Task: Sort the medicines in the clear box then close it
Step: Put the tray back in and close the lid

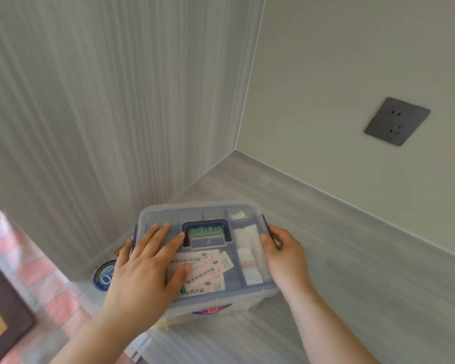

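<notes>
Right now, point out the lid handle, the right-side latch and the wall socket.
Handle (208, 233): head view, on its dark left bar.
Latch (269, 229): head view, on the dark strip above the right hand.
Socket (397, 121): head view, on the plate's middle.

Home corner: wall socket (396, 122), countertop (352, 258).

Two bare forearms enter from the lower edge of the frame, one at lower left, one at lower right; no sleeve covers either up to the frame edge; left hand (145, 269) bare, no glove, no ring on the visible fingers, no watch or band at the wrist; right hand (281, 254) likewise bare, wrist unadorned; fingernails short, unpainted where visible; slight motion blur throughout.
</notes>
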